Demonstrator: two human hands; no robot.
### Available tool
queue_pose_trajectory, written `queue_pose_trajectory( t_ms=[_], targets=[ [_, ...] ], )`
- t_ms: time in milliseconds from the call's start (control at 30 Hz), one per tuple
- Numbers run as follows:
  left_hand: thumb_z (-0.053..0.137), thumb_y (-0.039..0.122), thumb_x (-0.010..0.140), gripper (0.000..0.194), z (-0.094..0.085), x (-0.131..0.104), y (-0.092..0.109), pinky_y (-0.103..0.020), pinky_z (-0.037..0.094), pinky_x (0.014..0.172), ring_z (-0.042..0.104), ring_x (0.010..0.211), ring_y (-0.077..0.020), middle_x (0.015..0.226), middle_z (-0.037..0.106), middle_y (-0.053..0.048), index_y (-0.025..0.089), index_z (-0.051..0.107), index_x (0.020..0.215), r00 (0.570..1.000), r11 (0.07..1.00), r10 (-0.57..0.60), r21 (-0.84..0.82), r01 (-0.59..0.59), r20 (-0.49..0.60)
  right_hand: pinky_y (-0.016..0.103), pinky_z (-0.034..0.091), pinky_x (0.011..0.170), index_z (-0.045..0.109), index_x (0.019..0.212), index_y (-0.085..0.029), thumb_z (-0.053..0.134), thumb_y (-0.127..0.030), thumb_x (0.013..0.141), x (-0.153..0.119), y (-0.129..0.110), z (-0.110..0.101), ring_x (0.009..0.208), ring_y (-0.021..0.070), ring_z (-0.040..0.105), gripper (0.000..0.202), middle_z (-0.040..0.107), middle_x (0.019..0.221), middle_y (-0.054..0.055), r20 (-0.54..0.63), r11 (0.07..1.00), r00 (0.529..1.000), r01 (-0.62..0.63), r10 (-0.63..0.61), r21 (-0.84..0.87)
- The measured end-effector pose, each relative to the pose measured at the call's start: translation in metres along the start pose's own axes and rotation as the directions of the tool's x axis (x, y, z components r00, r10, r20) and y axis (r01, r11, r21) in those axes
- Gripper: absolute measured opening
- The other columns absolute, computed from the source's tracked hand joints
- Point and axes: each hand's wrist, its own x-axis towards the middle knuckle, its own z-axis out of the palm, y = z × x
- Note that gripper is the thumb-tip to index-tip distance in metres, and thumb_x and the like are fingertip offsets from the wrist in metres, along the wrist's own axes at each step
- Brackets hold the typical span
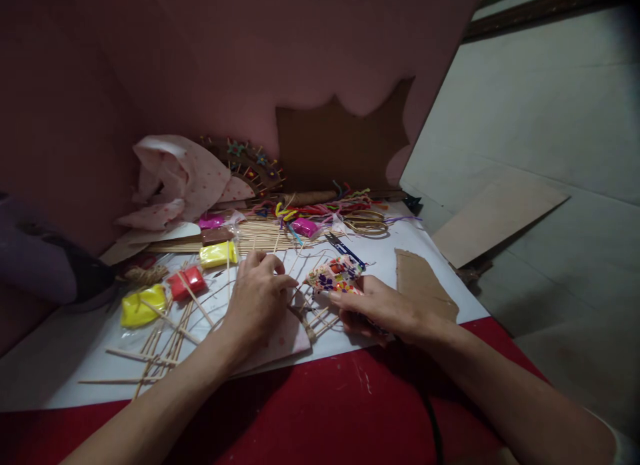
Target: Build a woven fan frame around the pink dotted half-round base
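Note:
My right hand (367, 308) is wrapped round a hot glue gun (333, 275) with a bright flower pattern. Its tip points left, towards the fingers of my left hand (260, 295). Those fingers are bent and pressed together over the work; what they pinch is hidden. Under and beside my left hand lies a piece covered in pale pink dotted fabric (287, 345). Short wooden sticks (327, 326) stick out from its brown edge, below the glue gun. Thin brown strands curl around the sticks.
Clay packs, yellow (144, 306) and red (187, 283), and loose sticks (175, 328) lie left. Behind are snips (345, 250), gold-handled scissors (367, 223), pipe cleaners (345, 205), a decorated fan-shaped piece (255, 165) and cut cardboard (340, 145). More cardboard (425, 285) lies right.

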Motion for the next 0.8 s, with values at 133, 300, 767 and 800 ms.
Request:
queue_pose_trajectory(
  t_ms=[133, 300, 767, 800],
  targets=[
    [0.052, 0.007, 0.077, 0.031, -0.0004, -0.0005, 0.0005, -0.039, 0.041, 0.071, 0.043, 0.084, -0.0241, 0.079, 0.064, -0.007, 0.027, 0.075, 0.069, 1.0, 1.0, 0.001, -0.006, -0.001, -0.003, 0.015, 0.03, 0.025, 0.049, 0.049, -0.017, 0.05, -0.044, 0.083, 0.0001, -0.0002, 0.0002, 0.027, 0.0041, 0.034, 0.044, 0.042, 0.037, -0.005, 0.017, 1.0, 1.0, 0.001, -0.001, 0.005],
    [0.053, 0.007, 0.076, 0.03, -0.001, 0.0001, 0.0014, -0.04, 0.041, 0.071, 0.043, 0.084, -0.0247, 0.079, 0.064, -0.007, 0.027, 0.075, 0.069, 1.0, 1.0, -0.002, -0.016, 0.002, 0.001, 0.015, 0.029, 0.024, 0.05, 0.049, -0.016, 0.049, -0.045, 0.083, -0.0001, -0.0013, 0.0005, 0.026, 0.004, 0.034, 0.045, 0.041, 0.036, -0.005, 0.001, 1.0, 1.0, -0.006, 0.006, 0.01],
    [0.052, 0.007, 0.076, 0.031, -0.0022, 0.0005, 0.0019, -0.041, 0.041, 0.074, 0.043, 0.086, -0.0249, 0.082, 0.065, -0.007, 0.027, 0.075, 0.072, 0.999, 1.0, -0.021, -0.01, 0.022, 0.043, 0.015, 0.028, 0.024, 0.048, 0.049, -0.017, 0.05, -0.046, 0.082, 0.0015, 0.0018, 0.0003, 0.027, 0.0043, 0.034, 0.045, 0.041, 0.036, -0.005, 0.005, 1.0, 1.0, -0.006, 0.006, 0.006],
    [0.052, 0.007, 0.076, 0.031, -0.0021, 0.0003, 0.0017, -0.04, 0.041, 0.074, 0.043, 0.086, -0.0249, 0.081, 0.065, -0.007, 0.027, 0.075, 0.072, 0.999, 1.0, -0.02, -0.011, 0.02, 0.045, 0.015, 0.028, 0.025, 0.049, 0.049, -0.016, 0.05, -0.046, 0.083, 0.0017, 0.0021, 0.0002, 0.026, 0.0043, 0.034, 0.044, 0.042, 0.036, -0.005, -0.002, 1.0, 1.0, -0.008, 0.008, 0.003]
  ],
)
